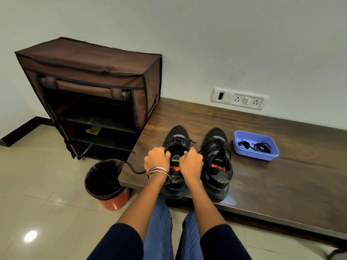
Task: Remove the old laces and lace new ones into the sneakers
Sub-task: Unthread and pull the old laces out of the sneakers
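Two black sneakers stand side by side on the dark wooden table (262, 177), toes toward the wall. My left hand (157, 160) and my right hand (191, 162) both grip the collar of the left sneaker (177, 136) on either side of its tongue, fingers curled over the edge. One end of its black lace (131, 168) trails off the table's left edge. The right sneaker (216, 158) stays laced and untouched. A blue tray (244, 152) to the right holds coiled black laces (262, 147).
A red bin with a black liner (105, 182) stands on the floor by the table's left corner. A brown fabric shoe rack (93, 94) stands behind it against the wall. A wall socket plate (242, 99) sits above the table's far edge.
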Motion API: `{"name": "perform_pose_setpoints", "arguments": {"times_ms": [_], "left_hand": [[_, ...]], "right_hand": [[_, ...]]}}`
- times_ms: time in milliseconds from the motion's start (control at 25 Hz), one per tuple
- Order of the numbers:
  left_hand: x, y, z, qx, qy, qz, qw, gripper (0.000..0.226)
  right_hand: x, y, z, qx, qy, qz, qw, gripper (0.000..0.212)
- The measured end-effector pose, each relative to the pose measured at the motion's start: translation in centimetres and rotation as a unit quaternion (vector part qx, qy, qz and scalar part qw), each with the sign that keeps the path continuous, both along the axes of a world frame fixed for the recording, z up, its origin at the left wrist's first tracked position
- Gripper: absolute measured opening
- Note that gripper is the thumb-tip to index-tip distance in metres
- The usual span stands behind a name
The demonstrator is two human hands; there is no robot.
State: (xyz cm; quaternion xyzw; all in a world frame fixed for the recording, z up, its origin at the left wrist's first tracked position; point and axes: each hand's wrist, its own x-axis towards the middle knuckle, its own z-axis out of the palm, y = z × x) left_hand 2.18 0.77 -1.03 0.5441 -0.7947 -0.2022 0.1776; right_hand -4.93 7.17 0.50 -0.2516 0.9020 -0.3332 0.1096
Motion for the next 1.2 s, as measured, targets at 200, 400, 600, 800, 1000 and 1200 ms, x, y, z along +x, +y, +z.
{"name": "perform_pose_setpoints", "arguments": {"times_ms": [200,400,600,800,1000,1200], "left_hand": [[-0.1,-0.3,1.2,0.046,0.025,0.018,0.998,0.028],[-1.9,-0.8,2.6,-0.085,0.024,-0.075,0.993,0.026],[-5.7,-2.0,2.7,-0.142,-0.165,-0.221,0.951,0.026],[-5.2,-2.6,1.5,-0.134,-0.204,-0.203,0.948,0.025],[-5.2,-2.4,1.9,-0.144,-0.139,-0.201,0.959,0.02],[-4.1,-5.4,0.3,0.183,0.27,0.143,0.934,0.017]], "right_hand": [[-0.3,0.3,-0.1,-0.004,-0.013,0.013,1.0,0.024],[-0.7,0.5,-0.5,0.012,0.015,0.037,0.999,0.025],[-1.4,0.8,-1.0,0.009,0.029,0.041,0.999,0.025],[-0.9,0.2,-1.2,0.03,0.059,0.056,0.996,0.022],[-0.7,0.0,-0.9,0.05,0.06,0.054,0.996,0.023],[-0.4,-0.1,-0.6,0.066,0.065,0.061,0.994,0.028]]}}
